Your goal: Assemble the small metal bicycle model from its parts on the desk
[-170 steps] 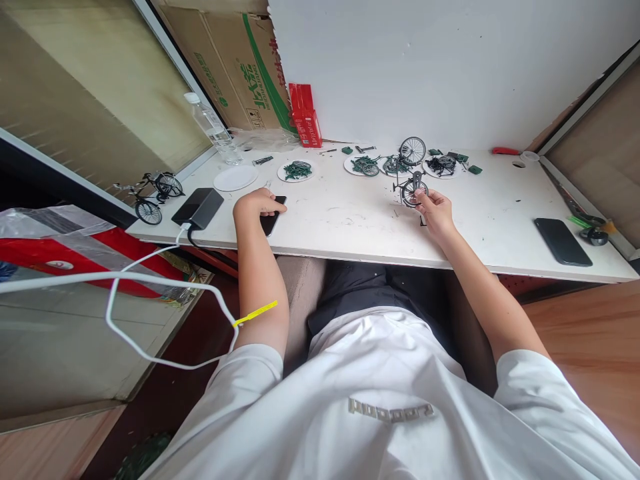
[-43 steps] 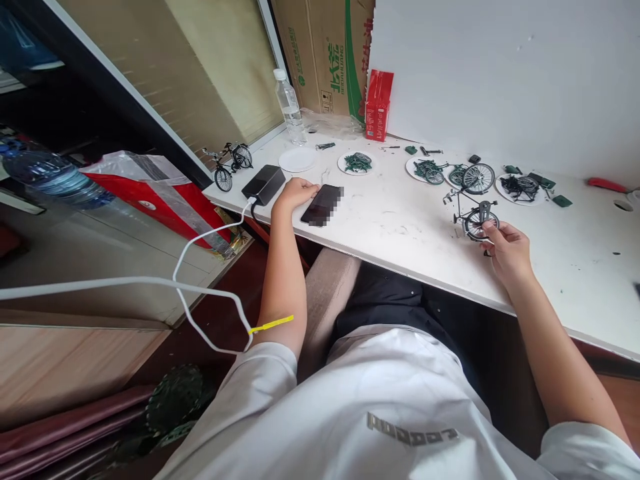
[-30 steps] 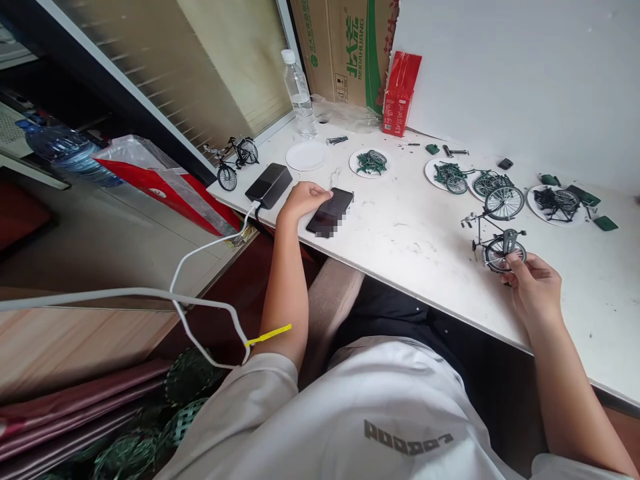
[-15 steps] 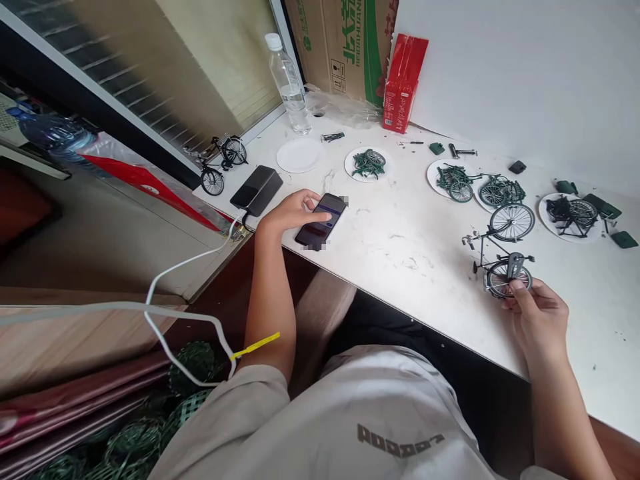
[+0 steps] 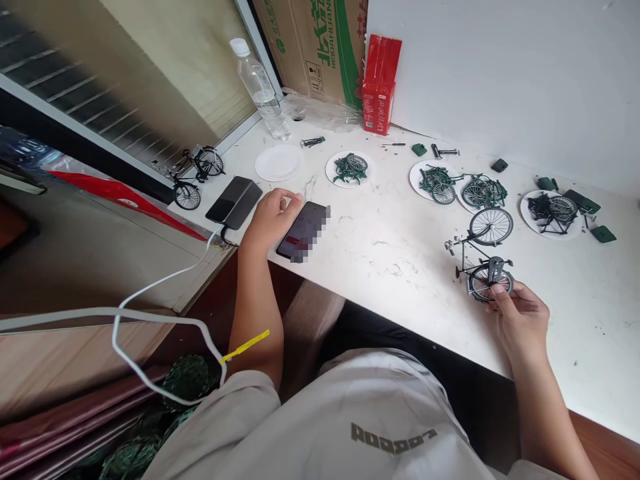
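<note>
In my right hand (image 5: 523,317) a small black model bicycle (image 5: 483,257) is pinched by its lower wheel, thumb on top and fingers behind. The model stands tilted over the table, its other wheel close to the plates. My left hand (image 5: 270,217) rests at the left side of a phone (image 5: 303,230) lying on the table. Its fingers are loosely bent, with a gap between thumb and forefinger, and hold nothing. The phone's screen is lit, and its right edge is pixelated.
Plates of green bicycle parts (image 5: 350,170) and a plate of dark parts (image 5: 553,230) line the table's back. Left stand another model bicycle (image 5: 187,193), a black box-shaped device (image 5: 235,203), a white plate (image 5: 279,163) and a water bottle (image 5: 265,97). A white cable (image 5: 160,280) hangs at the left.
My left thumb has lifted off the phone, and the hand has shifted to its left side. The phone's screen display has changed. My right hand still holds the model bicycle. The view has shifted slightly.
</note>
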The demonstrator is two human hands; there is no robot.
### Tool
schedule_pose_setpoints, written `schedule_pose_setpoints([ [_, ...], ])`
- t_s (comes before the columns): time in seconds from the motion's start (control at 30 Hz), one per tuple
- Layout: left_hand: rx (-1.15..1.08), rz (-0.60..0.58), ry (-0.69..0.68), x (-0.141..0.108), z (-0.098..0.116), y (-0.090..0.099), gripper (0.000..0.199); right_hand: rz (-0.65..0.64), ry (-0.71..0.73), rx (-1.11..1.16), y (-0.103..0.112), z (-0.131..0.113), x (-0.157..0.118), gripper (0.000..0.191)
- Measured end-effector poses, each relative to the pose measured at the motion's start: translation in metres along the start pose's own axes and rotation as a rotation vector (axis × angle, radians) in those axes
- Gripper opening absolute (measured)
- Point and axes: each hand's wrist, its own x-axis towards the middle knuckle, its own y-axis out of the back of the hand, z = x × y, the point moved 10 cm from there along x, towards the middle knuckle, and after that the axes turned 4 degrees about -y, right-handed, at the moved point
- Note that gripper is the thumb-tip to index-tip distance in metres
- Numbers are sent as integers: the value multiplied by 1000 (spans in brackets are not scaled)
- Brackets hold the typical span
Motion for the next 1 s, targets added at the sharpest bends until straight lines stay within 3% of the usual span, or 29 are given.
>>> schedule_pose_setpoints([
  [0.1,-125,-23,-127,-19,56,-37,44,20,19,-32,2,-2,-2,37],
  [0.23,-435,-425,-267,-70,121,-138,38,57,42,-49,4,-8,-6,36],
  [0.3,-534,-598,-287,-98,138,-179,35,69,40,-50,3,-11,-7,36],
  [0.4,-583,-735,-292,-125,147,-214,35,67,51,-55,0,-16,-9,35],
  [0.47,-602,-780,-271,-135,147,-225,36,59,67,-59,-2,-19,-11,33],
  [0.63,-570,-745,-279,-138,141,-232,34,75,120,-82,-4,-23,-14,31],
  [1.0,-334,-633,-533,-146,156,-228,23,84,155,-87,-6,-26,-19,29],
])
